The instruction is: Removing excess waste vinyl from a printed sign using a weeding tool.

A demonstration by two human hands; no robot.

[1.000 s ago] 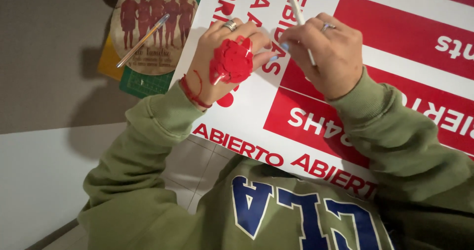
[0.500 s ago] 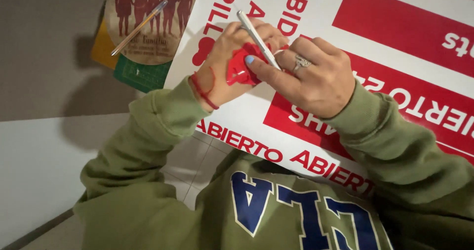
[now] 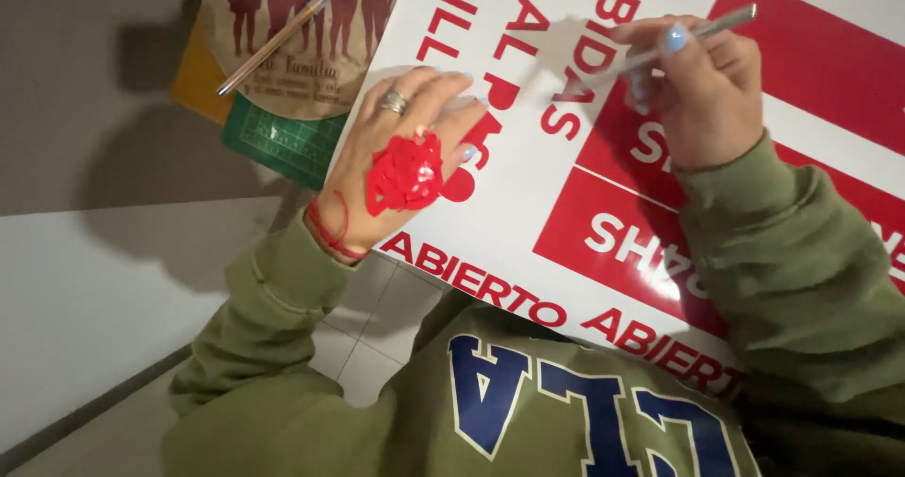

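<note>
Here, red scraps (image 3: 405, 171) atop left hand (image 3: 401, 147); right hand (image 3: 702, 95) grips tool (image 3: 698, 34).

Between the left hand (image 3: 401, 161) and right hand (image 3: 702, 95) the white sign (image 3: 528, 204) lies bare, open to pass. At upper left a pen (image 3: 278, 39) rests across a printed sheet (image 3: 302, 72) over a green cutting mat (image 3: 278, 142), crowding that corner.

At the upper left you have a green cutting mat (image 3: 283, 142) lying partly under a brown printed sheet with a row of dark red figures (image 3: 302, 24), and a yellow sheet (image 3: 196, 67) peeks out beneath both. A slim pen-like tool (image 3: 278, 39) rests diagonally across that brown sheet. Below them you see a pale table surface (image 3: 104, 298) and, near your lap, a patch of light tiled floor (image 3: 377, 331).
</note>
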